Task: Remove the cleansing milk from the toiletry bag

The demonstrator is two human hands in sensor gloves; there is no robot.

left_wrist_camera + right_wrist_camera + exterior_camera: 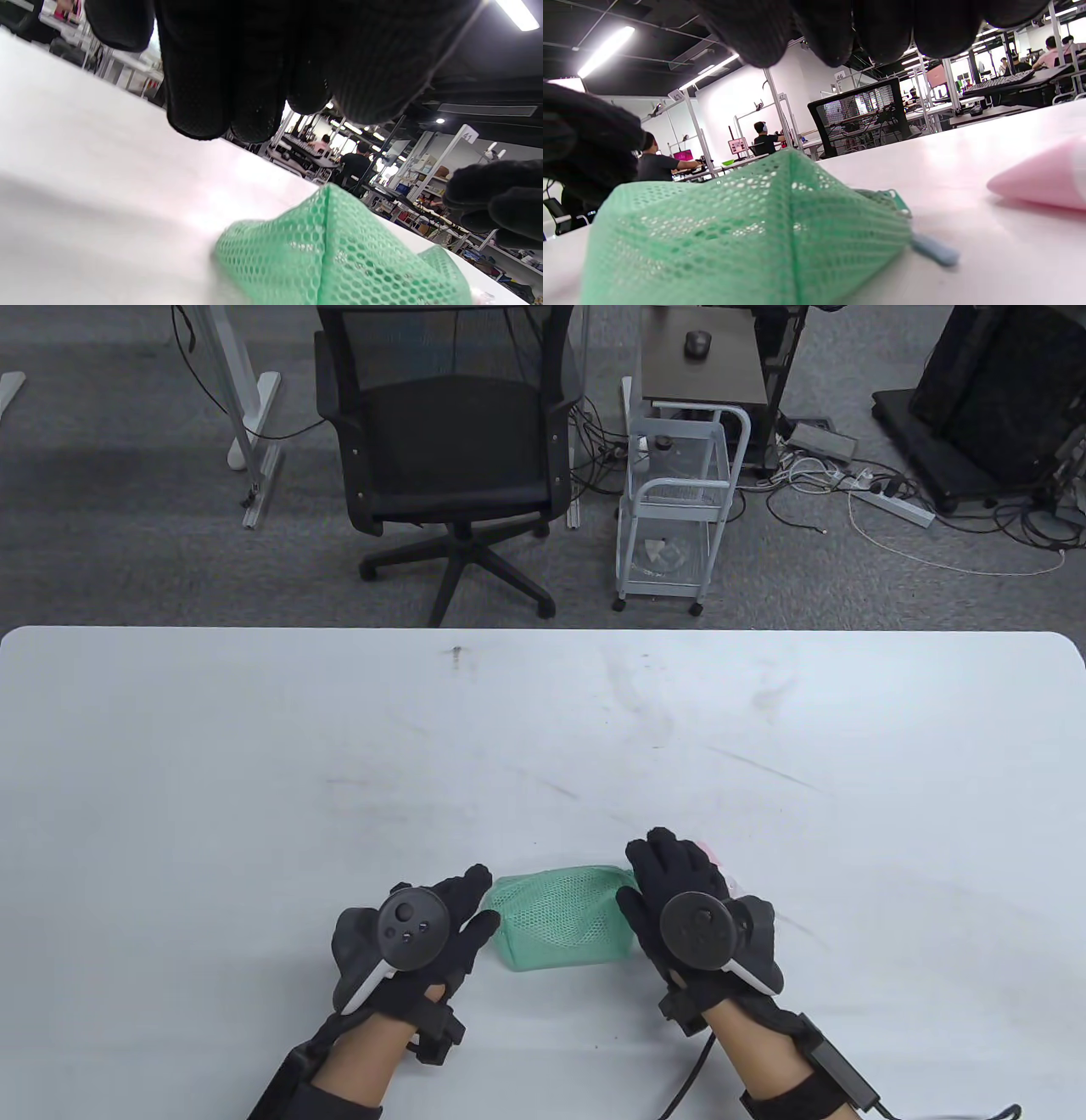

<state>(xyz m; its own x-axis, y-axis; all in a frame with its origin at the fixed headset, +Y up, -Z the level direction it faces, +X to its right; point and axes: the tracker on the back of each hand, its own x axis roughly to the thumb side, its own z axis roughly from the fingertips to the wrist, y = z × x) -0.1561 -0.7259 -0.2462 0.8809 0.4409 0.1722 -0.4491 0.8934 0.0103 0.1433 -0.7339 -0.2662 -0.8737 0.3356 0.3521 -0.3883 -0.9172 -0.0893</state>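
A green mesh toiletry bag [564,920] lies on the white table [543,746] near the front edge, between my hands. My left hand [471,903] is at the bag's left end, its open fingers reaching toward the bag. In the left wrist view its fingers [225,84] hang above the table and the bag [339,262], holding nothing. My right hand [657,869] is spread open over the bag's right end. A pink item [1043,182], possibly the cleansing milk, lies on the table right of the bag [734,237]. In the table view only its edge [715,855] shows past my right hand.
The bag's blue-grey zipper pull [933,250] points toward the pink item. Beyond the table's far edge stand a black office chair [450,449] and a white wire trolley [679,509] on the carpet.
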